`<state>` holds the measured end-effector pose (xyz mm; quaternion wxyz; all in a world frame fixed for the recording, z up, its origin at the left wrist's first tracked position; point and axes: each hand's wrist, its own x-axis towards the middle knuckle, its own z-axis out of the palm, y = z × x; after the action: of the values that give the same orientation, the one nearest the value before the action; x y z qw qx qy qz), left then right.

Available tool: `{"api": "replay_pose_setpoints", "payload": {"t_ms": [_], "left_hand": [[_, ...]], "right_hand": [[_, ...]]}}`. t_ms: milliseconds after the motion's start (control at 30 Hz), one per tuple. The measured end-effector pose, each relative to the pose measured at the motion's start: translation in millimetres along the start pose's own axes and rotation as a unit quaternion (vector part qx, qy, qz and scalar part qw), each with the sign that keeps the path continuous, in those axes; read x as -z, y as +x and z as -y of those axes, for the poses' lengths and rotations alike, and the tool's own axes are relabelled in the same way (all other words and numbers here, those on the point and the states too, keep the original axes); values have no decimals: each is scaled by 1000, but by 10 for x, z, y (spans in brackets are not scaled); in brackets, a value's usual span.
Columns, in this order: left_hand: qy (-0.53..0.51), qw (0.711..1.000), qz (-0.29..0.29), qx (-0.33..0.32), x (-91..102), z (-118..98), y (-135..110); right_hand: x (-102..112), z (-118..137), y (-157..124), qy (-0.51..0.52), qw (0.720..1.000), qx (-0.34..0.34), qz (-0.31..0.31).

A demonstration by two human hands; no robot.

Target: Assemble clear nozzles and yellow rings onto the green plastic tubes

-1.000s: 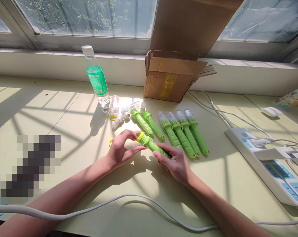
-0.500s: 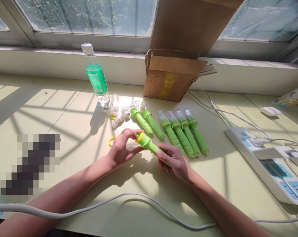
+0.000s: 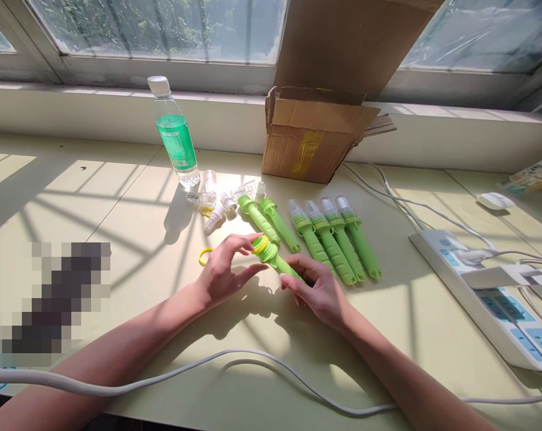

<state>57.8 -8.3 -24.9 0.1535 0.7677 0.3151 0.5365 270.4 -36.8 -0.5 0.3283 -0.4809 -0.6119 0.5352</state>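
Note:
My right hand (image 3: 318, 289) grips a green plastic handle (image 3: 275, 260) by its lower end, just above the table. My left hand (image 3: 226, 269) pinches the yellow ring (image 3: 260, 244) seated on the handle's top end. Another loose yellow ring (image 3: 203, 256) lies on the table beside my left hand. Beyond the hands lie two bare green handles (image 3: 271, 220). Right of them is a row of several green handles with clear caps (image 3: 333, 238). Small clear caps and white tips (image 3: 217, 200) are scattered near the bottle.
A bottle with a green label (image 3: 174, 134) stands at the back left. An open cardboard box (image 3: 313, 131) leans against the window sill. A white power strip (image 3: 490, 293) with cables is on the right, and a white cable (image 3: 253, 362) crosses the near edge.
Both hands have lifted the green handle slightly and turned it more upright. The yellow ring end has moved a little up and to the right.

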Motion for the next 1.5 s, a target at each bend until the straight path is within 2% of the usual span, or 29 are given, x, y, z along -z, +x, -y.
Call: {"api": "replay_pose_setpoints", "payload": {"t_ms": [200,367,567,767,900,1000,1133,1367,1500], "left_hand": [[9,1000,-13,-23,3,-14,17],[19,1000,-1,-15,3,-25,24],[13,1000,24,-15,-1,-19,22],[8,1000,24,-16,7,-24,3],[4,1000,24,-17,21,-22,17],[-11,999,48,0,31,-8,30],[-28,997,71,28,35,-1,21],[-15,999,48,14,16,2,1],[-22,997,66,26,8,31,0]], "right_hand": [[-5,-61,7,-11,1000,13,15],[-7,-52,-9,-38,998,39,14],[-20,9,-14,-30,1000,-4,-10],[-13,-39,-16,-4,1000,-18,-15],[-12,-87,-9,-20,1000,7,-1],[-16,-99,0,-19,999,20,16],[-11,-55,4,-28,999,1,14],[-1,-14,4,-1,999,-38,-10],[1,-38,15,12,999,-48,-15]]}}
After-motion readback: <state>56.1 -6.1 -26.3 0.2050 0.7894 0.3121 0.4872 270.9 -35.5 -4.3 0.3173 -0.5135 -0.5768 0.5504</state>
